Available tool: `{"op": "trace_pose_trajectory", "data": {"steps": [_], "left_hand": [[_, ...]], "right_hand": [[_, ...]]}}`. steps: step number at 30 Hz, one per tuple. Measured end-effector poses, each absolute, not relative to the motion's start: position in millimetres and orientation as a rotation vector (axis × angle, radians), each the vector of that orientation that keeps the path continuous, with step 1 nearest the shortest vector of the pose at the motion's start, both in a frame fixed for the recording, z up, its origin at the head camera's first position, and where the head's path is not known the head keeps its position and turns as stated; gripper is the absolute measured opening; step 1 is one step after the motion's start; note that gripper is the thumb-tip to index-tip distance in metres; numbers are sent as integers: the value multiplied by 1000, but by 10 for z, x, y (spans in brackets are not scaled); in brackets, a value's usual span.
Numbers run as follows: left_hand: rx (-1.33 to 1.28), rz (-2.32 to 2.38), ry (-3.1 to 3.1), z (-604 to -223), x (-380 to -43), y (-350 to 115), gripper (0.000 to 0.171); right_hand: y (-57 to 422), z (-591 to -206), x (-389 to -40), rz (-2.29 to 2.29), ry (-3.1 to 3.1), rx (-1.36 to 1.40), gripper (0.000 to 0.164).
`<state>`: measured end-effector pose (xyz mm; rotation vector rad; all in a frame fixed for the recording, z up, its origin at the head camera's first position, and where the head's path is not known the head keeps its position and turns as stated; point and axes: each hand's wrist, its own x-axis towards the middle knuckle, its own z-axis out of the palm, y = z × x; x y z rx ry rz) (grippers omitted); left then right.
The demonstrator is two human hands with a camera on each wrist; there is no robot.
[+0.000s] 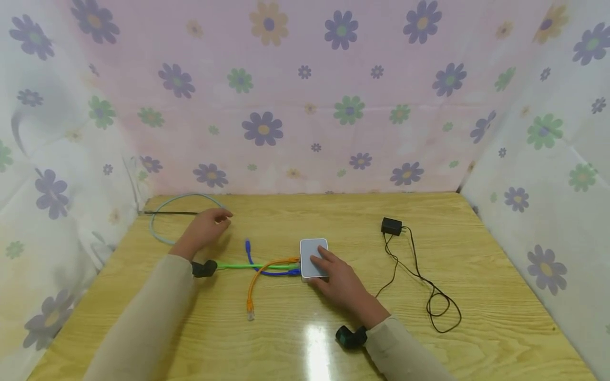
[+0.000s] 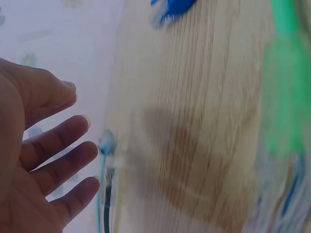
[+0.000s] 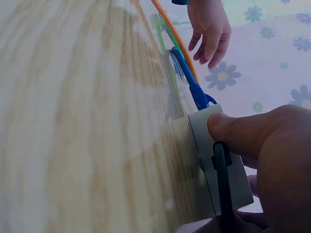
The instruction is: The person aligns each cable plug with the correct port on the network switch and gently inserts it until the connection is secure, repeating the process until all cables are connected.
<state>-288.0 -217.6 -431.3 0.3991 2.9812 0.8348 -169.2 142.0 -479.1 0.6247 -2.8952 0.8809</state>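
My right hand [image 1: 340, 280] grips a small grey-topped network box [image 1: 311, 253] with white edges. Its fingers lie over the top and its thumb presses the near side, beside a black plugged-in cord [image 3: 222, 177] in the right wrist view. Short blue [image 1: 250, 256], orange [image 1: 254, 286] and green [image 1: 238, 265] network cables run left from the box. Toward the back left, my left hand [image 1: 205, 230] hovers over the table with parted fingers, holding nothing. Nearest it are a looped light-blue cable [image 1: 157, 231] and a thin black strip or cable [image 1: 167, 212], partly behind the hand.
A black power adapter [image 1: 392, 226] lies on the right of the wooden table [image 1: 267, 338], its thin cord [image 1: 438, 296] looped in front of it. Flowered cloth [image 1: 305, 106] walls in the table at the back and both sides.
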Motion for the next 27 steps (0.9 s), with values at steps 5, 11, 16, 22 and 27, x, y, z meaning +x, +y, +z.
{"op": "trace_pose_trajectory", "data": {"steps": [5,11,16,22,27], "left_hand": [[370,814,2967,-4329,-2959,-2281,39],[335,817,2948,-4300,-3000,-2365,42],[290,789,2941,-4325,-3052,-2466,46],[277,736,2941,-4337,-3118,-2522,49],[248,633,2945,-4313,-3136,-2522,50]], "right_hand": [[1427,-4790,-1696,889,-2893,621,59],[1429,-4764,-1672,914,-2914,620,59],[1418,-4745,-1657,935,-2910,631,58],[1422,-4754,-1659,926,-2913,607,58],[1428,-4769,-1671,934,-2910,603,58]]}}
